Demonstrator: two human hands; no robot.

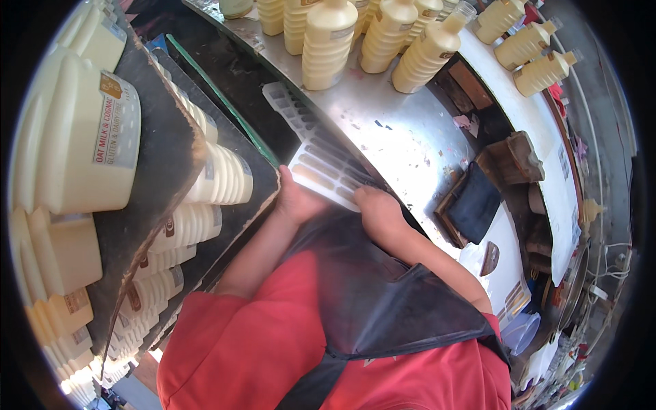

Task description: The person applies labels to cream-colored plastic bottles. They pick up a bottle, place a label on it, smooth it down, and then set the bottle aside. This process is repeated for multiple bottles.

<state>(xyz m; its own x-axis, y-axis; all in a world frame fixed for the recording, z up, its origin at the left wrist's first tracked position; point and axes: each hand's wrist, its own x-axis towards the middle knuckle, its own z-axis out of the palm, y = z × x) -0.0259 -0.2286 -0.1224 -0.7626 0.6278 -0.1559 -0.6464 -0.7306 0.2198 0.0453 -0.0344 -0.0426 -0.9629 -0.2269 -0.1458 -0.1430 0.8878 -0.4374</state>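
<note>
A long white mould tray (311, 140) with rows of narrow slots lies along the edge of a steel counter (403, 137); the slots near me hold pale yellow filling. My left hand (297, 199) grips the tray's near left corner. My right hand (376, 208) holds its near right end. I wear a red shirt and a dark apron (383, 294).
Several cream-coloured plastic bottles (328, 44) stand at the back of the counter. On my left, dark shelves (164, 157) carry several rows of cream tubs and bottles lying on their sides. To the right are a dark cloth (475, 201), brown wooden pieces and a stack of cups (521, 331).
</note>
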